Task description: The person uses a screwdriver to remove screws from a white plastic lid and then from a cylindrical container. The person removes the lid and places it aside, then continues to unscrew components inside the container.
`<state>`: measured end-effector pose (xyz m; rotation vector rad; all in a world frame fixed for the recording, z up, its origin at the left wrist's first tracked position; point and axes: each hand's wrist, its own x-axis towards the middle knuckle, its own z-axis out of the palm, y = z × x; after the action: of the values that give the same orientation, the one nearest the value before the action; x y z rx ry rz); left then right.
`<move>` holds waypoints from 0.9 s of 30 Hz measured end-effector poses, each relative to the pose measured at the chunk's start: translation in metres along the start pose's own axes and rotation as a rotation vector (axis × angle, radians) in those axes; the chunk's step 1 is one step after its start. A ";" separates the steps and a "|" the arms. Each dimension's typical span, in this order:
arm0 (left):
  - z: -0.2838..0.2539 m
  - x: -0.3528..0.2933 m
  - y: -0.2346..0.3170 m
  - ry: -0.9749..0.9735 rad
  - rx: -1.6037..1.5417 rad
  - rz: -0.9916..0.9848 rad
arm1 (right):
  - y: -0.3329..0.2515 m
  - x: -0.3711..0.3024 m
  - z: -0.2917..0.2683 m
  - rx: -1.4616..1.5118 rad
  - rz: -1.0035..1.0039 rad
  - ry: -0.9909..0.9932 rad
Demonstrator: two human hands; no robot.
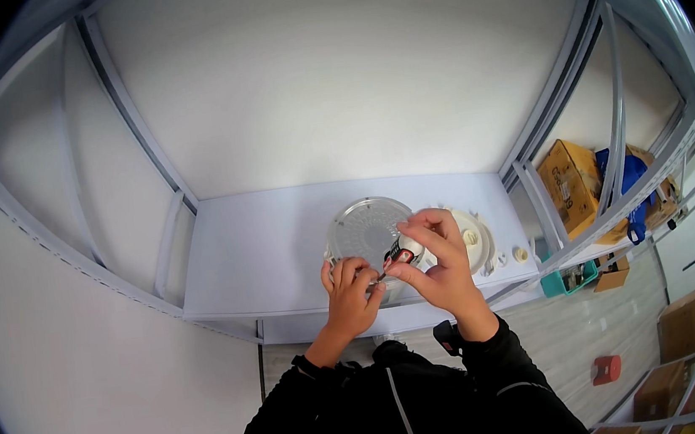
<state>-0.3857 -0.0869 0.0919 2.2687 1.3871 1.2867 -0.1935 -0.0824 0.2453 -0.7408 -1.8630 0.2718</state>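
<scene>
The head view shows, nearest, a person's black jacket (369, 418) with pale piping, both sleeves reaching forward over a white worktop (250, 261). The left hand (349, 296) stands with its fingers bent and drawn close together, thumb alongside, at the near edge of a round metal disc (365, 219); whether it pinches anything cannot be told, since the fingertips hide the spot. The right hand (442, 268), its fingers bent, pinches a small black, white and red item (403, 252) between thumb and fingers. This item is held at the near right part of the disc, between the two hands, its end toward the left fingertips; its exact kind is too small to make out.

The silvery disc has a raised rim and a patterned face. Just beyond the right hand, to its right, sits a round white piece (477, 241), partly covered by the hand, with a small cream round part (521, 255) near it. Behind the worktop rises a pale wall panel (332, 74) between metal posts. Farther off to the right are a cardboard box (570, 185), a blue bag (634, 187), a teal bin (556, 284) and, on the floor, a red stool (607, 369).
</scene>
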 end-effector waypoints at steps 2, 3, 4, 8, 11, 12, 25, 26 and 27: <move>0.001 0.000 -0.001 0.007 -0.006 0.003 | 0.004 -0.008 -0.002 -0.036 0.058 -0.077; 0.002 0.000 -0.001 0.011 -0.009 0.004 | 0.003 -0.008 -0.002 0.031 0.080 -0.082; 0.003 0.000 -0.002 0.015 -0.013 0.006 | 0.002 -0.007 0.000 0.098 0.101 -0.086; 0.001 0.000 -0.001 0.033 -0.021 0.000 | 0.002 -0.005 0.004 0.213 0.093 -0.088; 0.000 0.001 0.000 0.022 -0.024 -0.009 | -0.003 0.006 0.005 0.028 -0.083 -0.019; -0.001 0.001 0.000 0.018 -0.031 -0.006 | 0.001 0.003 0.005 0.003 -0.053 -0.027; -0.005 0.003 0.005 0.021 -0.059 -0.029 | 0.008 0.001 0.011 0.007 -0.058 0.060; -0.005 0.003 0.005 0.020 -0.058 -0.034 | 0.006 0.002 0.010 -0.051 -0.063 0.062; -0.005 0.004 0.005 0.023 -0.051 -0.029 | 0.011 0.000 0.009 -0.039 -0.029 0.054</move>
<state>-0.3858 -0.0879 0.1002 2.1993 1.3729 1.3273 -0.1972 -0.0728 0.2358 -0.7406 -1.8305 0.1954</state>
